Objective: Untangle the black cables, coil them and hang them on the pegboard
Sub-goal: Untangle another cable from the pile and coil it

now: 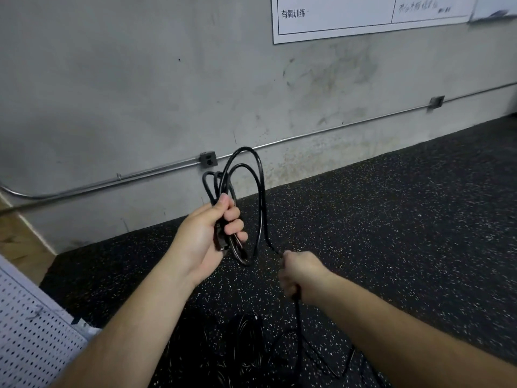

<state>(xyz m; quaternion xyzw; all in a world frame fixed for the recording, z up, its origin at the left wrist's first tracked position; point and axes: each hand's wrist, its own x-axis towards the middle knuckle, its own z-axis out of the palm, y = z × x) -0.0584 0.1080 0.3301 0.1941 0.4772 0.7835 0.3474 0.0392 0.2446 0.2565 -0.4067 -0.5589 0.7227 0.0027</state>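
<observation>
Left grip (207, 236) curled round glossy black cable (262, 186) loops, right grip (302, 273) clenched on trailing length

Dim, flat indoor light, soft shadows, wide-angle curvature at the edges, motion blur on the right hand (300, 271)

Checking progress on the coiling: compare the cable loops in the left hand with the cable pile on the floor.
The loops are raised in the left hand's grip; the pile lies on the speckled floor. The loops form a few neat ovals; the pile is a loose tangle. Both are black cable, and a strand held in the right hand runs from the loops down toward the pile.
</observation>
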